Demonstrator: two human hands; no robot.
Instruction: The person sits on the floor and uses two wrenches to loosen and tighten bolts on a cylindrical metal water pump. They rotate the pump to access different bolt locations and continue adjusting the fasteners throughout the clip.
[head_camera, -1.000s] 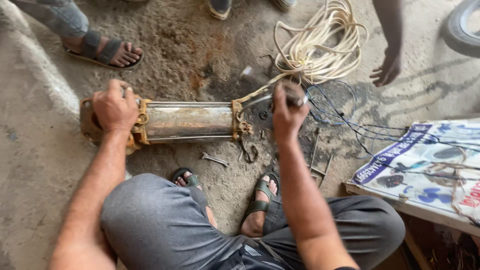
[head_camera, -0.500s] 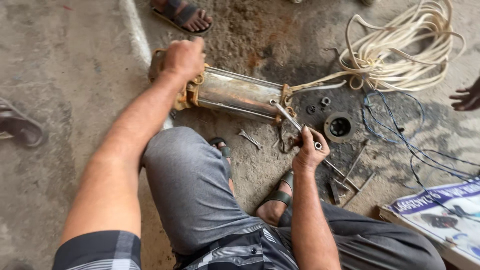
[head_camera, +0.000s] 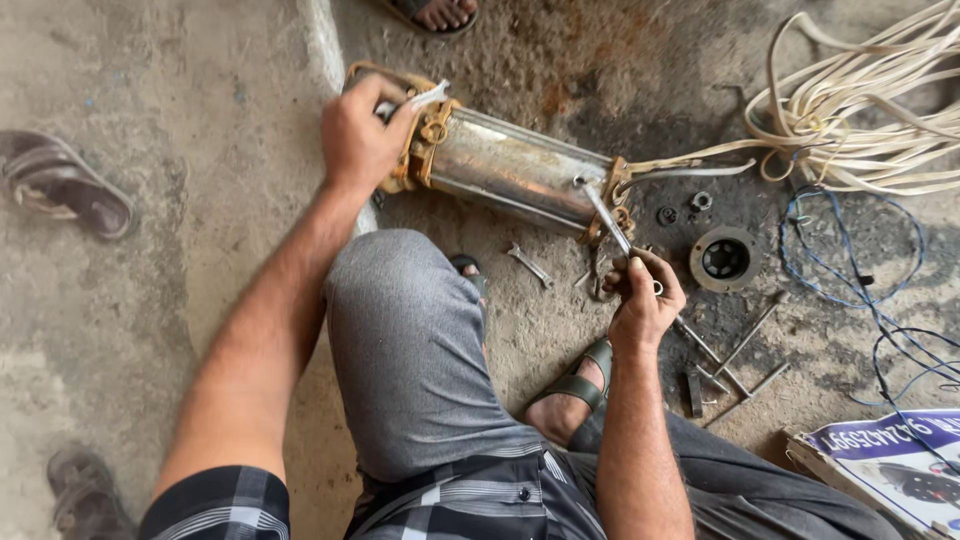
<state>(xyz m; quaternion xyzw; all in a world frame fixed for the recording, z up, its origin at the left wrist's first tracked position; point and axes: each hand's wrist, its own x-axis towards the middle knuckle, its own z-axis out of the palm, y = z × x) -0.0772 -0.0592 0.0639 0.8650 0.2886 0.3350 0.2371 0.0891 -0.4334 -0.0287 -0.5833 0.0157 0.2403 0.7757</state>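
A worn sandal lies on the concrete floor at far left, well apart from the work. The left hand is closed in a fist around a small metal tool at the brass-coloured left end of the cylindrical pump motor. The motor lies on its side on the floor, tilted down toward the right, just beyond the person's bent knee. A small spanner lies on the floor below the motor body. The right hand is closed around the lower end of a long metal rod, whose upper tip touches the motor's right flange. A black round flange part sits just right of that hand, with loose bolts beside it. Coiled cream cable and thin blue wire lie at far right
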